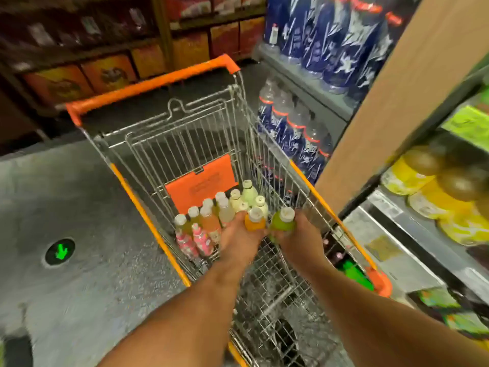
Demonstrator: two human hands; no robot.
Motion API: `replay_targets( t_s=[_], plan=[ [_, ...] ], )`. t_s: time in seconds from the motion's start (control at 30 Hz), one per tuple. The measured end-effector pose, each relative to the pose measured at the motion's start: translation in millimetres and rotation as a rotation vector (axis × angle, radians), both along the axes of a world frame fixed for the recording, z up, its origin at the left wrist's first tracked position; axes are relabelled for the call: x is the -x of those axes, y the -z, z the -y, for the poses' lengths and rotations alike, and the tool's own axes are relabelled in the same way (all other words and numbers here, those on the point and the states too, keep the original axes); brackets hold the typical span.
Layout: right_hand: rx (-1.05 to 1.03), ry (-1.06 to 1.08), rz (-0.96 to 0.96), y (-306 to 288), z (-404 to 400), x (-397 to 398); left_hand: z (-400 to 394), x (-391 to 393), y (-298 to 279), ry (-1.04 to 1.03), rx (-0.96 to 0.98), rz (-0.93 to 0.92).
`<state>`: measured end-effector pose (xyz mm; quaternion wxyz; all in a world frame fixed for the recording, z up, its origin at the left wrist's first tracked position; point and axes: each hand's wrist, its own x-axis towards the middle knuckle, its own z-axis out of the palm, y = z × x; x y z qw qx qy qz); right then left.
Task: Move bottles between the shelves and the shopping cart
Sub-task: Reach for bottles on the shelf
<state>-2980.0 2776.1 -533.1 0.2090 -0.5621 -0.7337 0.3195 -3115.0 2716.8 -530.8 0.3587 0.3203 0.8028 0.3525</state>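
Hands reach into the shopping cart [312,186]: left hand [239,238] grips an orange bottle [254,221], right hand [300,238] a green bottle [283,221]. Both bottles stand roughly upright, caps up, just near of the standing bottles [225,207].

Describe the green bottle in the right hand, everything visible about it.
The green bottle is small, apparently plastic, filled with bright yellow-green liquid and closed with a pale cream screw cap. It stands roughly upright, cap toward the camera's top, held over the wire basket of the shopping cart. The right hand grips its lower body from below, hiding the base. It sits right beside the orange bottle held in the left hand; whether they touch is unclear. Any label is hidden or blurred.
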Motion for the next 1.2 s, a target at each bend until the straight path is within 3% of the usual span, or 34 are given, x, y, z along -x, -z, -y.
replay_targets(
  t_s=[0.17, 0.5, 0.83, 1.2],
  plan=[
    [-0.137, 0.306, -0.164, -109.5, 74.8, -63.1, 36.7, -43.5, -114.5, 0.221, -0.179, -0.049],
    [-0.271, 0.735, -0.082, -277.8, 196.7, -282.4, 84.9, -252.6, -276.6, 0.689, -0.452, -0.217],
    [-0.318, 1.072, -0.010, -354.1, 376.5, -511.3, 187.1, -515.2, -343.4, 1.099, -0.550, -0.143],
    [-0.306, 1.221, 0.041, -367.4, 527.7, -692.7, 315.4, -714.2, -359.9, 1.247, -0.540, -0.015]
  ],
)
